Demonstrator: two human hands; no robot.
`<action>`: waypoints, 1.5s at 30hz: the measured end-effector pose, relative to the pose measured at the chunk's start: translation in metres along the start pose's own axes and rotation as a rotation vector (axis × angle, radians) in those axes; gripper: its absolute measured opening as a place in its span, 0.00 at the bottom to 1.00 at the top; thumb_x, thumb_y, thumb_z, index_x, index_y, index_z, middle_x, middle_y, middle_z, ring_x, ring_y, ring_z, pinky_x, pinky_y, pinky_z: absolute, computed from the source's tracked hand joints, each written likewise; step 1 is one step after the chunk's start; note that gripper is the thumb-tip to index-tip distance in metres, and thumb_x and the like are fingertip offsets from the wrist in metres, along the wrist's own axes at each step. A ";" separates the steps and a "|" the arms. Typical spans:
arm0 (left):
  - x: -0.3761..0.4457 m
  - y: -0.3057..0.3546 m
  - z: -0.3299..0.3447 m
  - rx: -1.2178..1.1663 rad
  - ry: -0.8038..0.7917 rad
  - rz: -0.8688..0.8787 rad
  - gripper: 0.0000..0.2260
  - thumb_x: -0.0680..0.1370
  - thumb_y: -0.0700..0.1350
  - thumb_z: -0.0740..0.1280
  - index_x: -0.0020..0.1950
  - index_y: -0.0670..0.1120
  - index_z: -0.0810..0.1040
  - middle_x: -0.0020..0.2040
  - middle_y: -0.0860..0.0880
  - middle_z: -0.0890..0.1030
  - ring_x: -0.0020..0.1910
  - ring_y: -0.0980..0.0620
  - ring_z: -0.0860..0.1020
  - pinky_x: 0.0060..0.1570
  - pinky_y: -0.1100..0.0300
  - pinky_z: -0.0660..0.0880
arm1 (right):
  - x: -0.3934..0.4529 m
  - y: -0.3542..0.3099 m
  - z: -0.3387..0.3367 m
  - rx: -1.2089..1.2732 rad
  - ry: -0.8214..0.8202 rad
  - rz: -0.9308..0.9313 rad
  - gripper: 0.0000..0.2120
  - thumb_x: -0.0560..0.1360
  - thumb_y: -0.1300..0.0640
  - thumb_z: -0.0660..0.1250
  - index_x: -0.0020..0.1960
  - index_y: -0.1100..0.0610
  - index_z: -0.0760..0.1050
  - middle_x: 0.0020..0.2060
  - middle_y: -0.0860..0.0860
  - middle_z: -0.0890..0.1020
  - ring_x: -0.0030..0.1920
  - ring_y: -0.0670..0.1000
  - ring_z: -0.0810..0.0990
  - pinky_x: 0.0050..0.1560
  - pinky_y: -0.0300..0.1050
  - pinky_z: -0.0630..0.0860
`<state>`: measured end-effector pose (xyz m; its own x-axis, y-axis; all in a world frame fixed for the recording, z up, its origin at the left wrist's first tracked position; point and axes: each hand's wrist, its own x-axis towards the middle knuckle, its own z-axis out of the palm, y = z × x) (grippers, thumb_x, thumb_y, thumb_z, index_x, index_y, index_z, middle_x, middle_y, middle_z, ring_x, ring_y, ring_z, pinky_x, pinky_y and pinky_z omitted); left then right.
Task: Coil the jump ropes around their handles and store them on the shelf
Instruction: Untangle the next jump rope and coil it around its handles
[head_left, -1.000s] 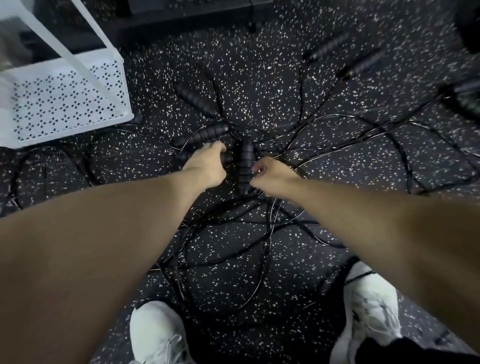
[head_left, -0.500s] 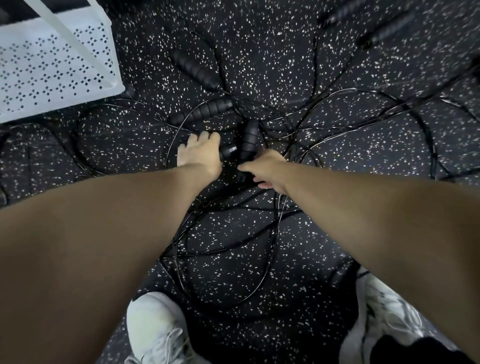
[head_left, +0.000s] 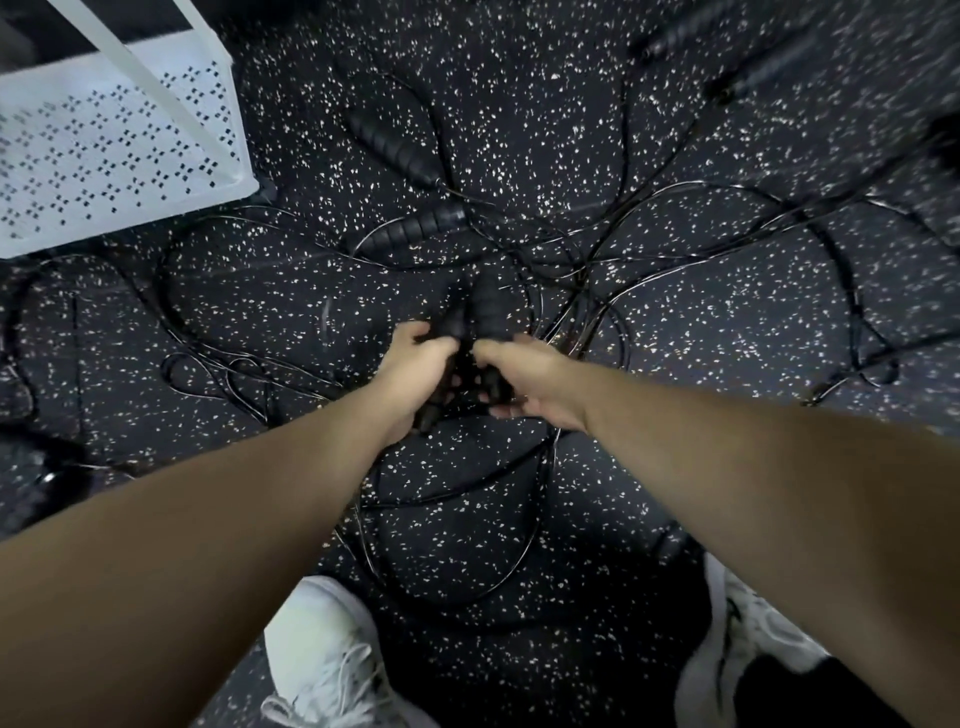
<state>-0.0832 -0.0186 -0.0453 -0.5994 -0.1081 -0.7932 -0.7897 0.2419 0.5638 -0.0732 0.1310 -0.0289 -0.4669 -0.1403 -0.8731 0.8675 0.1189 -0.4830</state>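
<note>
Several black jump ropes lie tangled on the speckled dark floor. My left hand (head_left: 415, 364) grips one ribbed black handle (head_left: 451, 322), and my right hand (head_left: 524, 374) grips a second ribbed handle (head_left: 491, 309); the two handles stand side by side, lifted off the floor. Thin black cords (head_left: 519, 493) trail down from them in loops. Two more handles lie beyond, one (head_left: 395, 148) pointing away and one (head_left: 415, 231) lying across. The white perforated shelf (head_left: 104, 156) stands at the upper left.
Two further handles (head_left: 727, 57) lie blurred at the upper right. Cords spread wide to the right (head_left: 841, 291) and left (head_left: 218, 364). My white shoes (head_left: 332, 654) stand at the bottom, with cord loops between them.
Both hands closed on the two handles, lifted them off the floor and drew them together, closer to me. The camera view shifted slightly.
</note>
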 end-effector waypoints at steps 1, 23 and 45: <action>-0.004 0.001 -0.001 -0.042 -0.008 -0.025 0.17 0.80 0.47 0.67 0.68 0.54 0.69 0.43 0.46 0.83 0.40 0.46 0.81 0.47 0.50 0.78 | -0.005 0.005 -0.001 -0.037 -0.020 0.000 0.08 0.80 0.56 0.65 0.58 0.55 0.73 0.44 0.51 0.80 0.40 0.50 0.80 0.42 0.46 0.80; -0.129 0.031 -0.008 -0.292 -0.352 -0.135 0.18 0.78 0.35 0.63 0.67 0.45 0.71 0.57 0.37 0.84 0.50 0.38 0.83 0.51 0.45 0.83 | -0.121 0.033 0.013 -0.360 -0.321 -0.005 0.08 0.80 0.52 0.62 0.58 0.51 0.75 0.53 0.50 0.84 0.45 0.49 0.83 0.48 0.46 0.78; -0.309 0.126 -0.072 0.568 -0.425 0.491 0.29 0.75 0.34 0.73 0.63 0.67 0.76 0.50 0.57 0.85 0.49 0.51 0.82 0.54 0.53 0.76 | -0.255 -0.057 -0.044 -0.777 0.189 -0.653 0.32 0.76 0.52 0.74 0.75 0.38 0.65 0.79 0.45 0.57 0.63 0.48 0.74 0.64 0.53 0.77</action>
<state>-0.0067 -0.0242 0.2875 -0.6665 0.4772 -0.5727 -0.2011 0.6247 0.7545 -0.0108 0.2034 0.2184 -0.8848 -0.2569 -0.3887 0.1160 0.6865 -0.7179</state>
